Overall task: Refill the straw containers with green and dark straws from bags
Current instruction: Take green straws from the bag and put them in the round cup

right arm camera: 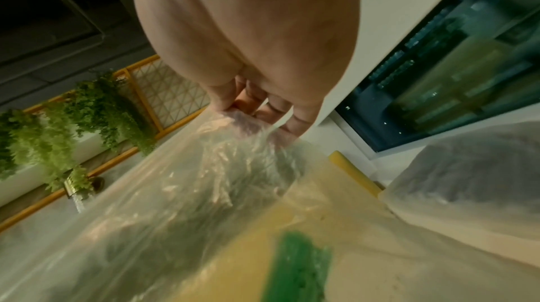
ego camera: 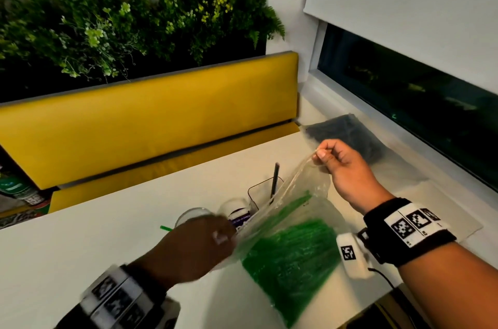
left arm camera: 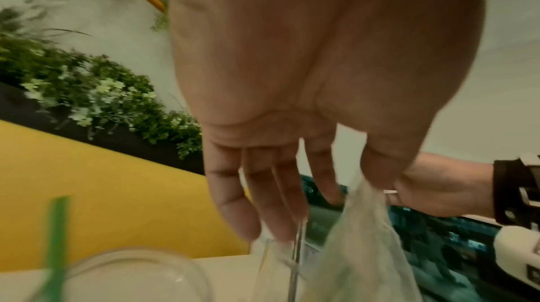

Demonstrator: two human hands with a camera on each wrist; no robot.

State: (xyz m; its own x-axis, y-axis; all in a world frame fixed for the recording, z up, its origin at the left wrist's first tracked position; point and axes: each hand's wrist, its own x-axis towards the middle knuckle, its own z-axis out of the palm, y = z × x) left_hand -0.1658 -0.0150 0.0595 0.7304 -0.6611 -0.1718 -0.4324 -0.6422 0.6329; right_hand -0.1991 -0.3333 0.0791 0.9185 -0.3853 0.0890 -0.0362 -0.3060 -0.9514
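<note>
Yellow padded upholstery [ego camera: 151, 113] runs smooth across the upper left of the head view, topped by a bank of leafy green plants [ego camera: 107, 21]. Below it the pale, matte desk [ego camera: 80, 247] fills the lower half of the frame.

A clear, crinkled plastic bag [ego camera: 299, 194] lies at lower centre, its mouth lifted; a dense bundle of green straws [ego camera: 291, 256] sits inside, in its lower part. At the right edge of the frame a second clear bag of dark straws [ego camera: 347, 137] rests flat near the window.

The hands are apart, one at each side of the bag's mouth. The right hand [ego camera: 345, 167], right of centre, pinches the upper rim of the film between thumb and curled fingers. The left hand [ego camera: 194, 245], blurred at lower centre, is at the bag's near edge; in the left wrist view its fingers [left arm camera: 233, 203] hang fairly straight, and whether the thumb grips the film I cannot tell.

Behind the bag stand a square clear container [ego camera: 258, 194] holding one dark straw [ego camera: 275, 180] upright, and a round clear cup [ego camera: 188, 216] with a single green straw [ego camera: 165, 228] leaning out.
</note>
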